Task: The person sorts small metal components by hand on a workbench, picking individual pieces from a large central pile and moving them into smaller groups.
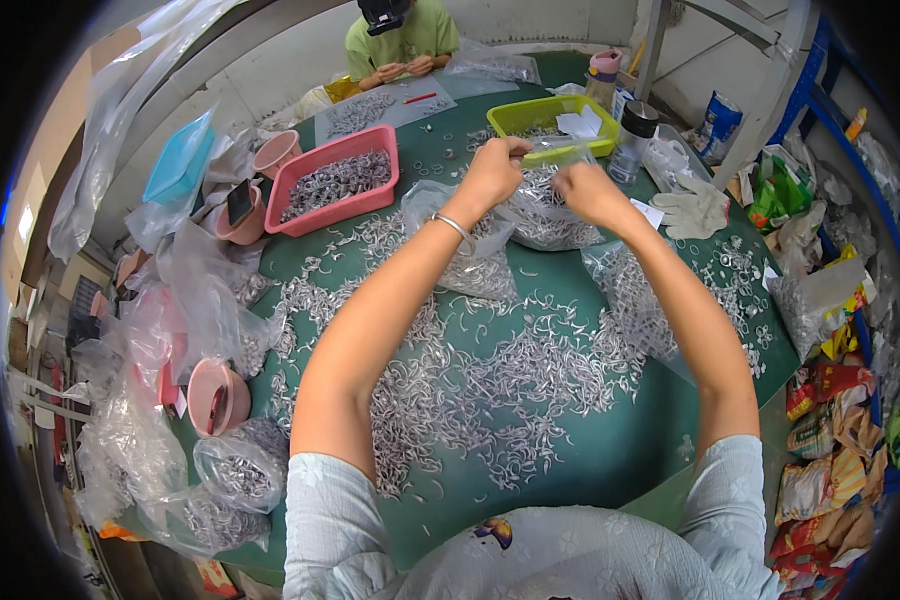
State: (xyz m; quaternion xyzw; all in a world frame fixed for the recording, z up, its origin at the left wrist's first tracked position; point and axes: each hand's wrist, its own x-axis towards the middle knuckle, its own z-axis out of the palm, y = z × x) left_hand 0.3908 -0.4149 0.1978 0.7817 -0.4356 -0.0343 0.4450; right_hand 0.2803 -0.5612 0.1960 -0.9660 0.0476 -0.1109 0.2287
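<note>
Both arms reach over the table to a clear plastic bag (553, 230) filled with small curved silver metal pieces. My left hand (494, 178), a silver bangle (454, 228) at its wrist, is closed on the left side of the bag's mouth. At the right side, my right hand (592, 193) has its fingers curled at the bag's rim; the fingertips are partly hidden. Another clear bag (478, 270) of the pieces lies by my left wrist, and a third bag (635, 295) is beside my right forearm. Loose curved metal pieces (540, 378) lie spread on the green tabletop (570, 470).
A pink basin (390, 155) of metal rings stands back left; a yellow-green basin (510, 118) is just beyond my hands. To the right are a dark-lidded bottle (630, 145) and white gloves (695, 210). Bags (245, 470) crowd the left edge. Another person (410, 50) works opposite.
</note>
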